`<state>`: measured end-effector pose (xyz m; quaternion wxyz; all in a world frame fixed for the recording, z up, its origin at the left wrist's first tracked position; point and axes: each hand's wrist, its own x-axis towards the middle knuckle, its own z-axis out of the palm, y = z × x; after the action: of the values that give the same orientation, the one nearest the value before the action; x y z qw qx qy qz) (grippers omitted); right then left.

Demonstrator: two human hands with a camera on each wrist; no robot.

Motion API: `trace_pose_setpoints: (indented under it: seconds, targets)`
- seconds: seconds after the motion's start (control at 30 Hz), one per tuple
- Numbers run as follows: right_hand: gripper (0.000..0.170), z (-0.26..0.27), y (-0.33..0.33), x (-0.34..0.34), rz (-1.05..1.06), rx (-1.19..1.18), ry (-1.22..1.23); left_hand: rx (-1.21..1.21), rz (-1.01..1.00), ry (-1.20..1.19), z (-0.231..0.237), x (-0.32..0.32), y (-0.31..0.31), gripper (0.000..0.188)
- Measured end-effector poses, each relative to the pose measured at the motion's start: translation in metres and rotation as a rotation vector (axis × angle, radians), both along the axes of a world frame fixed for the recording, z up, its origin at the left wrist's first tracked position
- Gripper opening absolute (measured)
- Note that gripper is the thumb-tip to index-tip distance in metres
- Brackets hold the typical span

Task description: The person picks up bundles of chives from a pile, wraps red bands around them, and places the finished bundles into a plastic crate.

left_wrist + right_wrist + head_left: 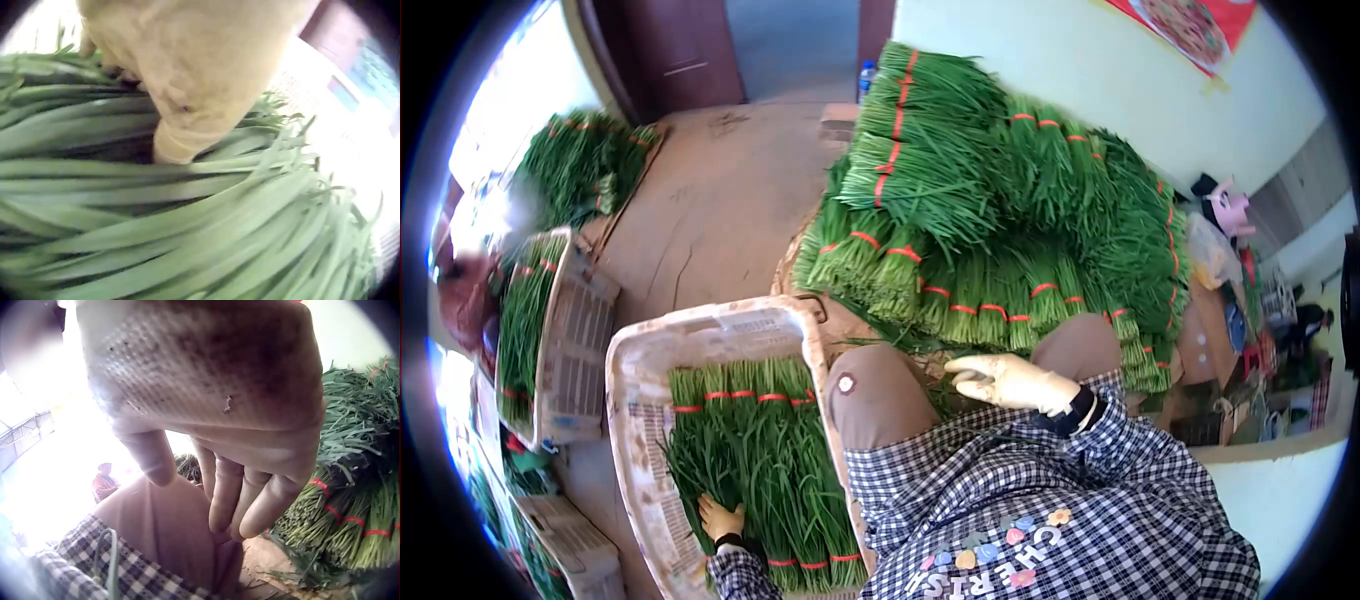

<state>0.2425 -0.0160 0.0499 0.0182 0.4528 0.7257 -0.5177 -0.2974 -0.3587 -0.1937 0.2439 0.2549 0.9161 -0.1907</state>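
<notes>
My gloved left hand (720,520) rests on the leaves of banded garlic chive bundles (760,450) inside a dirty white plastic crate (625,375), near its left wall. In the left wrist view, the thumb (178,140) of that hand dips in among the long green leaves (156,219), and the other fingertips are partly hidden. Over my lap hovers my right hand (1015,385), in a pale glove, with nothing in it. Its fingers (269,503) hang loosely bent in the right wrist view, above my knee (162,519).
A tall heap of chive bundles (930,170) with red bands stands ahead, against the wall. Another filled crate (580,330) is at the left, with more chives (585,160) behind it. Further crates (575,540) line the lower left. A bottle (867,78) stands by the doorway.
</notes>
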Motion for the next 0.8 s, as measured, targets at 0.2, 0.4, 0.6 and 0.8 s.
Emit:
trace_pose_setpoints:
  seconds: [0.2, 0.4, 0.6, 0.8]
  targets:
    - [0.047, -0.017, 0.063, 0.056, -0.219, -0.063, 0.176, 0.553, -0.219, 0.158, 0.102, 0.069, 0.089, 0.063]
    - [0.056, -0.103, 0.146, -0.001, -0.545, -0.287, 0.311, 1.310, -0.533, -0.175, 0.174, 0.165, 0.227, 0.066]
    - [0.092, -0.226, 0.230, -0.073, -0.819, -0.174, 0.058, 1.274, -0.650, -0.349, 0.138, 0.188, 0.329, 0.090]
    - [0.128, -0.243, 0.260, -0.138, -0.872, -0.199, -0.246, 1.068, -0.654, -0.243, 0.144, 0.194, 0.342, 0.091]
